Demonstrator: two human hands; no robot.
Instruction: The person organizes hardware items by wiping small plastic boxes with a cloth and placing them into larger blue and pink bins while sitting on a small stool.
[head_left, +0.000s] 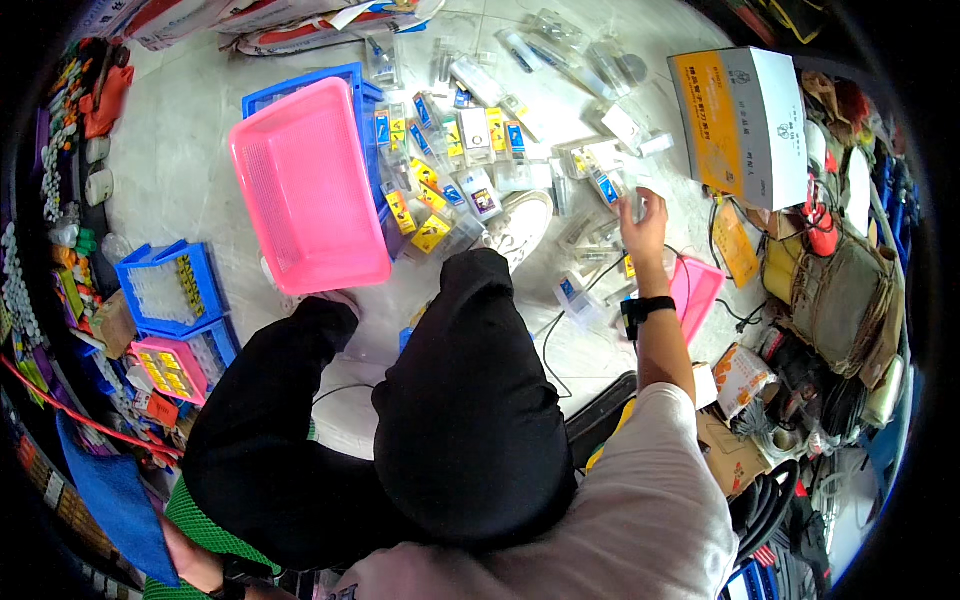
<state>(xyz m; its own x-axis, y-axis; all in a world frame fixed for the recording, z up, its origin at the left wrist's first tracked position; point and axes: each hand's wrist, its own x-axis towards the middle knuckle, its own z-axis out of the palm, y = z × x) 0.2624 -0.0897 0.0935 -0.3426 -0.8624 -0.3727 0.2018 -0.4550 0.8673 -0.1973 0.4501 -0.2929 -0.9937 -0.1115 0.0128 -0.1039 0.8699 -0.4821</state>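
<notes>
My right hand is stretched out over the floor, thumb and fingers apart. Its thumb side comes close to a small clear plastic case with a blue label; whether they touch is hard to tell. Around it lie several more clear cases, such as a yellow-labelled case and a white-labelled case. At the lower left, my left hand grips a blue cloth, which hides most of the fingers. A pink plastic basket rests tilted on a blue plastic bin before my legs.
Right of the cases stands a white-and-orange cardboard box. A smaller pink tray and a black cable lie near my right forearm. Blue bins line the left side. My shoe stands among the cases.
</notes>
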